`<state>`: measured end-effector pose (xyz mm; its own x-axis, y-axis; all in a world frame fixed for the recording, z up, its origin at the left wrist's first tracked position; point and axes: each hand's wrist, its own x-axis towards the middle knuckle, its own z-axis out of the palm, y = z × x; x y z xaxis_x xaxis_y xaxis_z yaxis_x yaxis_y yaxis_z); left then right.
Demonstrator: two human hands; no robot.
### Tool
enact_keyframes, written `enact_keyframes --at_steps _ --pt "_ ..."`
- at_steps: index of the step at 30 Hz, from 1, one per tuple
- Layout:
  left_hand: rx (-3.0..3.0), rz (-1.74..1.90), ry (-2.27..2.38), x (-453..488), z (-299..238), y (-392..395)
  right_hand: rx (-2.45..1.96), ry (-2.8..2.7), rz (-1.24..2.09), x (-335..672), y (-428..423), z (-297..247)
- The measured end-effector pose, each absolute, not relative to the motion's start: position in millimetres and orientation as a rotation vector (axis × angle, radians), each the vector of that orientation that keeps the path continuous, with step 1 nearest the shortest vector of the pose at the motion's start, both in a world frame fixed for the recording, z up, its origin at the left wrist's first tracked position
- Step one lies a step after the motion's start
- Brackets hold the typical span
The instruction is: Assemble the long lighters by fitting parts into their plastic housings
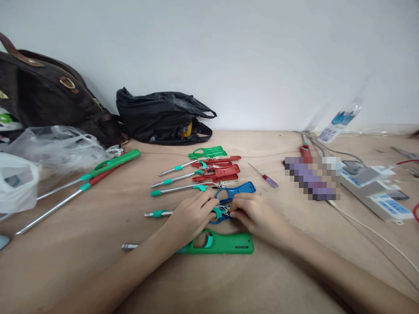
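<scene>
A taken-apart blue stick lighter [221,219] lies between my hands, with a metal tube, a teal trigger and loose white wires [225,210] in view. My left hand [196,213] is closed on it near the trigger. My right hand [257,213] pinches at the handle end beside the wires; its fingertips hide what exactly is between them. Just beyond them rests a blue half shell [244,190]. Nearer to me is a closed green stick lighter [229,243], its tube partly covered by my left wrist.
Opened red lighters [222,171] and a green shell [209,151] lie farther back. A screwdriver [266,178] is right of them, then a power strip [376,192] with cables. On the left are assembled lighters [114,163], plastic bags and a dark bag [49,91]. A black bag [160,115] sits by the wall.
</scene>
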<state>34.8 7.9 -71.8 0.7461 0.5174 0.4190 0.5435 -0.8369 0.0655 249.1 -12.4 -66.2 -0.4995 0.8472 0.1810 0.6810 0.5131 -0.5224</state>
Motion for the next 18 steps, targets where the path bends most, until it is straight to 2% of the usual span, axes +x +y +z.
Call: enact_keyframes --at_steps 18 --pt "-2.879 -0.659 -0.898 35.3 -74.5 8.9 -1.245 -2.343 0.559 249.1 -10.3 -70.9"
